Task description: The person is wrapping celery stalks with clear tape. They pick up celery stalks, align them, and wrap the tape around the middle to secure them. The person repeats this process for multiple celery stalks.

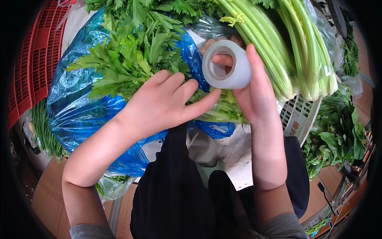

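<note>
My right hand (256, 92) holds a wide roll of clear tape (226, 65), its thumb along the outside and fingers reaching through the core. My left hand (167, 101) lies over leafy celery tops (134, 56), fingers curled, with the index finger stretched to the lower edge of the roll; whether it grips the leaves or a tape end is hidden. Beneath both hands are pale celery stalks (223, 110). A large blue plastic bag (80, 101) spreads under the leaves. Thick bunches of celery (268, 44) lie at the upper right, one with tape around its base.
A red plastic crate (38, 50) stands at the upper left, above thin green stems (46, 128). A white plastic basket (301, 113) sits below the celery bunches. Leafy greens (334, 134) lie at the right. A clear bag of greens (115, 186) is at the lower left.
</note>
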`<state>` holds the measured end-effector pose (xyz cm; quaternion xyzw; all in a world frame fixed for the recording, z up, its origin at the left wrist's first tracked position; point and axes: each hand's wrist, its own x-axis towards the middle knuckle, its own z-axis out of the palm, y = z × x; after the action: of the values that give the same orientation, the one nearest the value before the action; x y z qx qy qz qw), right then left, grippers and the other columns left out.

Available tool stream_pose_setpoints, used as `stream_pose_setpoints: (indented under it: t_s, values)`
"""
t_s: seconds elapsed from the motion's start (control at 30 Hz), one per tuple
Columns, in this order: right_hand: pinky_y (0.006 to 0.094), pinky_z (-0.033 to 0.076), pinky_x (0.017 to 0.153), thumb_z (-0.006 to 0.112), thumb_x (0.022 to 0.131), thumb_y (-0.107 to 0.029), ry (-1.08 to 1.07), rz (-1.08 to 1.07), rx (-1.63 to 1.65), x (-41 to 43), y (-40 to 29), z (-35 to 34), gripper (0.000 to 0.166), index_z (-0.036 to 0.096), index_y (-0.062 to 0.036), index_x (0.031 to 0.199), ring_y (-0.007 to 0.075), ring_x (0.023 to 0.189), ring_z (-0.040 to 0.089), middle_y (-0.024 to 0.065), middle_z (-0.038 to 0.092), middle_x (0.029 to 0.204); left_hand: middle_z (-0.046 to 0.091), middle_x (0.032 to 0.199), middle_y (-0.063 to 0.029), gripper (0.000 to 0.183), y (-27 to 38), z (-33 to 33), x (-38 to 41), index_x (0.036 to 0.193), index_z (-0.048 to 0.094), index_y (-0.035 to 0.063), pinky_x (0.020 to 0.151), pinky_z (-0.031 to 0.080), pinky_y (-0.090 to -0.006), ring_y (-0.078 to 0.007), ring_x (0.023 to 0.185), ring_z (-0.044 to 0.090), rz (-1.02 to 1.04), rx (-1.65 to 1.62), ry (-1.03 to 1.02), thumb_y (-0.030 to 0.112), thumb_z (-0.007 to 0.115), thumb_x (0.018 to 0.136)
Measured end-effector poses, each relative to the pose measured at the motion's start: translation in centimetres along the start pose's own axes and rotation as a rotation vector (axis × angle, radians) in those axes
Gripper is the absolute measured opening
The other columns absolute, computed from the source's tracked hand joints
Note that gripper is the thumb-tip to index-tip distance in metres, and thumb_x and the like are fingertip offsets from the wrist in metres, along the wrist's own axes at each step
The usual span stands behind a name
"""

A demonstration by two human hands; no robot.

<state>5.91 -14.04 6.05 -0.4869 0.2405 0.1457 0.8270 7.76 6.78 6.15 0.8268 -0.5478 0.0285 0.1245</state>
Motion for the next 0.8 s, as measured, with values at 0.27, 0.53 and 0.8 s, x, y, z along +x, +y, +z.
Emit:
stream_pose_setpoints:
  t_s: [0.27, 0.53, 0.8]
  values:
    - [0.0311, 0.046, 0.089, 0.051, 0.096, -0.040, -0.083, 0.087, 0.011, -0.1, 0.5, -0.2, 0.046, 0.063, 0.0028, 0.109, 0.0173, 0.097, 0.062, 0.0093, 0.066, 0.104, 0.056, 0.088, -0.0010, 0.055, 0.0, 0.0, 0.4, 0.118, 0.060, 0.0264, 0.064, 0.043, -0.0292, -0.0171, 0.072, 0.053, -0.006, -0.001, -0.016, 0.012, 0.060, 0.065]
    - [0.0268, 0.046, 0.086, 0.072, 0.083, -0.017, -0.260, 0.213, -0.286, 0.5, 0.6, -1.9, 0.036, 0.063, -0.0009, 0.113, 0.0101, 0.095, 0.058, 0.0052, 0.065, 0.104, 0.051, 0.082, 0.0019, 0.048, 0.8, 0.7, 0.5, 0.112, 0.061, 0.0223, 0.065, 0.043, -0.0281, -0.0150, 0.071, 0.052, -0.004, 0.044, 0.030, 0.012, 0.061, 0.066]
    - [0.0280, 0.047, 0.088, 0.070, 0.085, -0.017, -0.402, 0.235, -0.226, 0.9, 1.8, -2.2, 0.034, 0.062, -0.0015, 0.115, 0.0112, 0.099, 0.059, 0.0043, 0.066, 0.106, 0.050, 0.083, 0.0029, 0.035, 1.4, 0.4, -0.2, 0.104, 0.061, 0.0222, 0.069, 0.044, -0.0292, -0.0137, 0.075, 0.053, 0.041, 0.151, 0.078, 0.016, 0.062, 0.070]
